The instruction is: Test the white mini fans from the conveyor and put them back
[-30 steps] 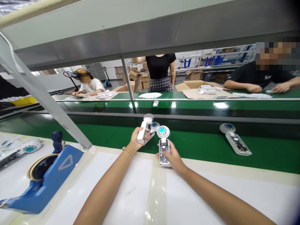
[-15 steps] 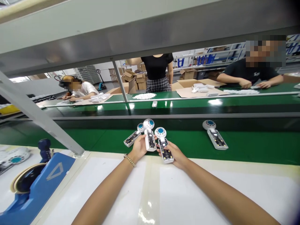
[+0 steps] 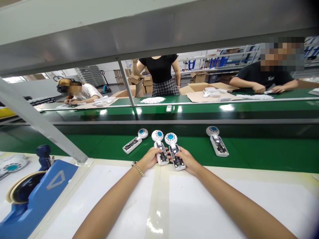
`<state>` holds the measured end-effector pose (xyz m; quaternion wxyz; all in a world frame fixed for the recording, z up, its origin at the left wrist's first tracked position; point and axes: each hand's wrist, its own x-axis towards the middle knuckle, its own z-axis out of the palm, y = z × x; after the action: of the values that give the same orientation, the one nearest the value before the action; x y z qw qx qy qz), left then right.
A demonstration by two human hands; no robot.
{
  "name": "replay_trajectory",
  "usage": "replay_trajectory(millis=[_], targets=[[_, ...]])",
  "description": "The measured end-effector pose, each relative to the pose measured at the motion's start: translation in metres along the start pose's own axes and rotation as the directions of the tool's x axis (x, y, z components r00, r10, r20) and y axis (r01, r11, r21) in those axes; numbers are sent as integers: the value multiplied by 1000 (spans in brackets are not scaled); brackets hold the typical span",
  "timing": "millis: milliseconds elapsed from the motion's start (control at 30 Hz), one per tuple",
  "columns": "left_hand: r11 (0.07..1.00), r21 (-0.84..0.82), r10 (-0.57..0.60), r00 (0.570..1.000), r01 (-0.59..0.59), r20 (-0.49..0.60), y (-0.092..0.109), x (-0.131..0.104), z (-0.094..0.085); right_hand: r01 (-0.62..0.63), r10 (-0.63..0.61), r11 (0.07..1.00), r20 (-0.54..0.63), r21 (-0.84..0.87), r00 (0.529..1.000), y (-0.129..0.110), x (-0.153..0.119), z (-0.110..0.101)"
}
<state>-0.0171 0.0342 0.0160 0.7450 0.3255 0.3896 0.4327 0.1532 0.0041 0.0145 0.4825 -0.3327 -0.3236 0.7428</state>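
Note:
My left hand (image 3: pixel 149 159) grips a white handheld device (image 3: pixel 162 158) with a round, blue-centred head and a bare circuit board in its handle, thumb across the board. A matching device (image 3: pixel 178 162) is in my right hand (image 3: pixel 190 161), which is closed round its handle with the thumb on top. Both are held side by side, heads pointing away, over the near edge of the green conveyor belt (image 3: pixel 261 149). A third such device (image 3: pixel 132 145) lies on the belt left of my hands, and a fourth device (image 3: pixel 219 146) lies to the right.
At the left stands a blue tape dispenser (image 3: pixel 59 179) on the white worktop (image 3: pixel 209 205), beside another device (image 3: pixel 15 166). A slanted metal post (image 3: pixel 45 119) and an overhead shelf (image 3: pixel 149 36) frame the view. Several people work across the belt, near white parts (image 3: pixel 152 100) and cardboard boxes.
The two devices lying on the near belt have shifted left. My left hand has lowered its device slightly, its thumb now over the board. A small white piece on the far belt has moved right.

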Motion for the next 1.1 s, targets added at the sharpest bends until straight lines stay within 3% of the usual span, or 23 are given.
replay_trajectory(millis=[567,1100], targets=[[992,98,81,996,-84,34,-4,-1,-1,54,-52,993,24,-106,998,2,-1,0],[981,172,82,994,-94,77,1,-9,6,76,-77,977,5,-197,997,1,-3,0]])
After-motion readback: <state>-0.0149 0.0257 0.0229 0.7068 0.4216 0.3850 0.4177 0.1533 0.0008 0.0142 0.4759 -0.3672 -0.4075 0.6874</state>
